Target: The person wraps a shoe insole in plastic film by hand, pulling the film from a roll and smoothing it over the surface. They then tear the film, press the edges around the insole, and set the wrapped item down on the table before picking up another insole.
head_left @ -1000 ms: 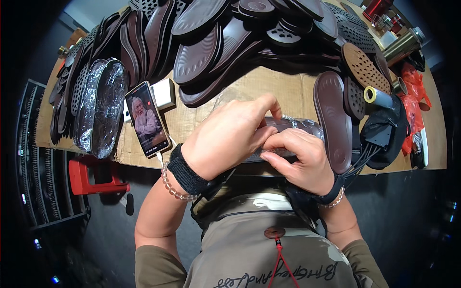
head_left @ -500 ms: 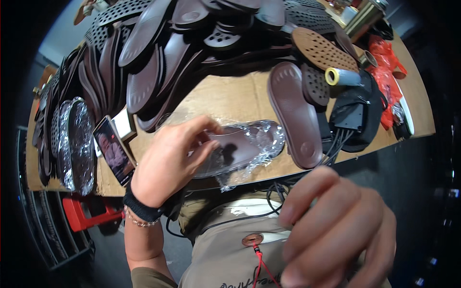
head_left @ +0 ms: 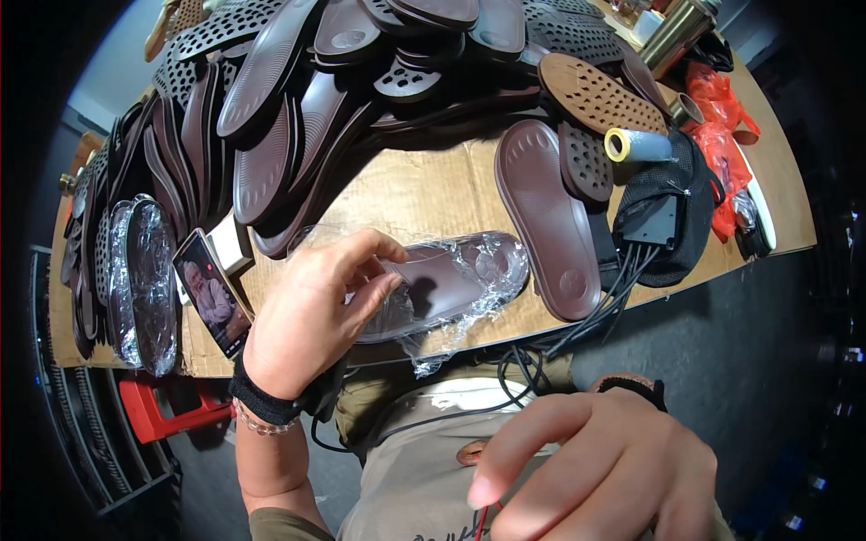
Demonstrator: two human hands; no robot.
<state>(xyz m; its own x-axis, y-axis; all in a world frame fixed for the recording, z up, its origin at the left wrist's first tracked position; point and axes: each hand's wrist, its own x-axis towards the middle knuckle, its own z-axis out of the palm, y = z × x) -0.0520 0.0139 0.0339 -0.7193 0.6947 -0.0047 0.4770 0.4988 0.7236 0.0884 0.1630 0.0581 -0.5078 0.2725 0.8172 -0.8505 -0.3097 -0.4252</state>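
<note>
A dark brown insole lies near the table's front edge, partly covered with crinkled clear plastic film. Over its left end is my left hand, thumb and forefinger drawn together on the film's edge. My right hand hangs low in front of my body, close to a red cord. Its fingers are curled, the thumb is hidden, and whatever it may hold does not show. Just right of the wrapped insole rests a bare brown insole.
Piled insoles fill the table's back and left. Film-wrapped insoles stand beside a propped phone. To the right are a film roll, a black pouch with cables and a red bag. A red stool is below.
My right hand has dropped lower and slightly left, its forefinger now pointing down toward the red cord. The left hand stays at the film over the insole. The view has shifted slightly.
</note>
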